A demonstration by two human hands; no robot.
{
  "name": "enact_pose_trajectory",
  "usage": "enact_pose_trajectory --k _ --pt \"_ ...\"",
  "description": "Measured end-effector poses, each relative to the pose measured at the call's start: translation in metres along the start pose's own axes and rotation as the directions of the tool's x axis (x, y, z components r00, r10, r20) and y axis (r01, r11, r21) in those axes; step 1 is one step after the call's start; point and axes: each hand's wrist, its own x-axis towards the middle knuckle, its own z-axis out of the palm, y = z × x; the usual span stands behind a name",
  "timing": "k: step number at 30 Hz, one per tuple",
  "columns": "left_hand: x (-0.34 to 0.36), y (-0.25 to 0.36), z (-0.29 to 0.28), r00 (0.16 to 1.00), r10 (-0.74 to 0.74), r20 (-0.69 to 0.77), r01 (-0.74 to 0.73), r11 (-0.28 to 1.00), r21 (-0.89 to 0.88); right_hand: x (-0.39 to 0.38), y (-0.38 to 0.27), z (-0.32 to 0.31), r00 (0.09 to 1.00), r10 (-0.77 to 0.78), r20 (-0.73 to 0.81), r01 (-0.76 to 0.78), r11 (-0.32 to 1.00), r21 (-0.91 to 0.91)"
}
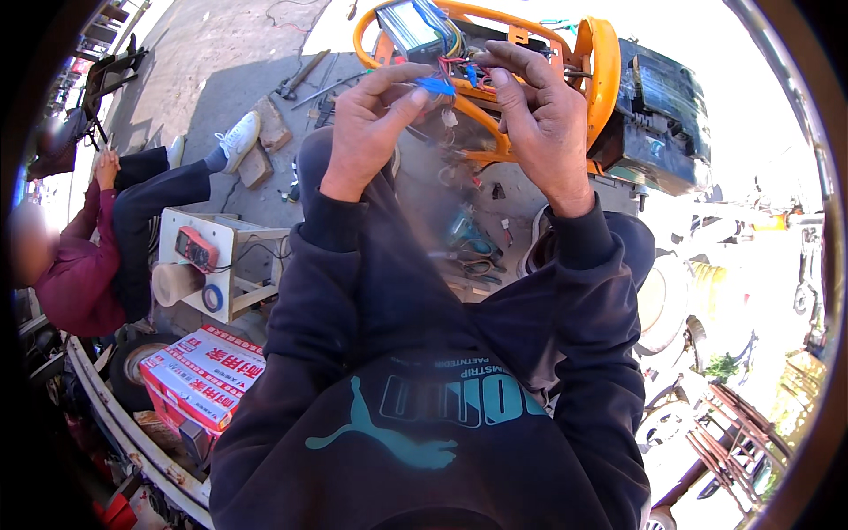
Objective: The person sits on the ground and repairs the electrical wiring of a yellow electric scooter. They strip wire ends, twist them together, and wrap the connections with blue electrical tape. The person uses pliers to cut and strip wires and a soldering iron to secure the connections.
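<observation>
My left hand pinches a blue strip, which looks like electrical tape, among thin wires. Close by on the right, my right hand has its thumb and fingers bent around a bundle of coloured wires; a small blue piece shows beside its fingertips. The exact grip of the right fingers is partly hidden. These wires run from a silver finned box, probably a controller, resting at the orange tubular frame just beyond my hands.
A black plastic case adjoins the frame. Tools and pliers lie between my legs. On the left, a stool carries a red multimeter and blue tape roll. A seated person, bricks and a red-white carton are nearby.
</observation>
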Motion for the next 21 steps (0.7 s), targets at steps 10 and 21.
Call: enact_pose_trajectory --k 10,21 --pt "0.011 0.014 0.003 0.998 -0.041 0.043 0.034 0.988 0.152 -0.002 0.01 0.026 0.991 -0.002 0.135 0.0 1.0 0.014" --pt "0.002 0.032 0.032 0.937 -0.292 -0.191 0.323 0.932 0.165 0.006 0.024 0.034 0.997 -0.064 0.042 0.061 0.996 0.068"
